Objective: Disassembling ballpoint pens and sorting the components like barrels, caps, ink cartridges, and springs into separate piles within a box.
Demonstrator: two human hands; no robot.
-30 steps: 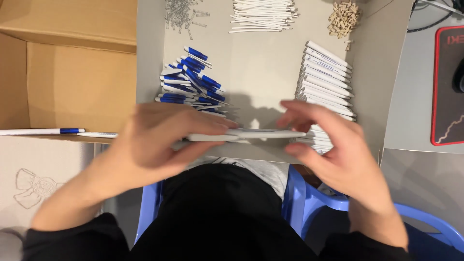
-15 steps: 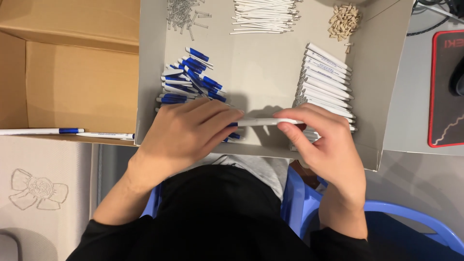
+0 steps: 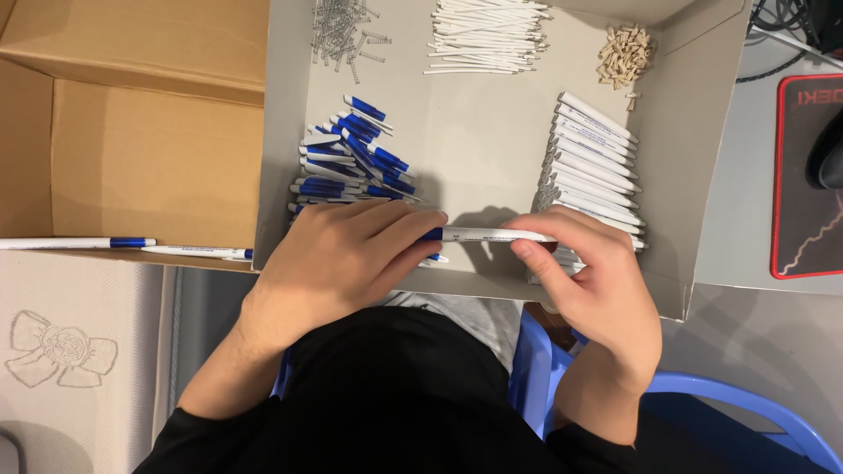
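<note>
Lowest in the frame is my black sleeve and lap, with the blue plastic chair [image 3: 702, 404] showing at lower right. Just above that, my left hand [image 3: 338, 263] and my right hand [image 3: 597, 285] meet over the near edge of the shallow grey cardboard tray [image 3: 474, 149], and between them I hold a slim white plastic pen with a blue end [image 3: 487, 234], lying level across the middle of the frame. My left hand is curled around its blue end, fingers wrapped over it; my right hand pinches the white barrel from the other side, thumb under and fingers on top. Under my left fingers, toward the centre left of the tray, lies a loose heap of blue-and-white pen halves [image 3: 351, 162] (they point every which way). By my right hand, at centre right, sits a neat slanted stack of white pen barrels [image 3: 593, 162]. Left of the tray, at the middle-left edge of the frame, two finished white-and-blue pens [image 3: 123, 246] lie end to end on the lip of the open brown cardboard box [image 3: 149, 149]. Far across the tray, along the top of the frame, are a scatter of small metal springs [image 3: 342, 31] at upper left, a bundle of thin white ink tubes [image 3: 487, 31] at top centre, and a little pile of tan plastic tips [image 3: 625, 54] to the right. At the right edge rests a black mouse pad with red trim [image 3: 803, 184].
</note>
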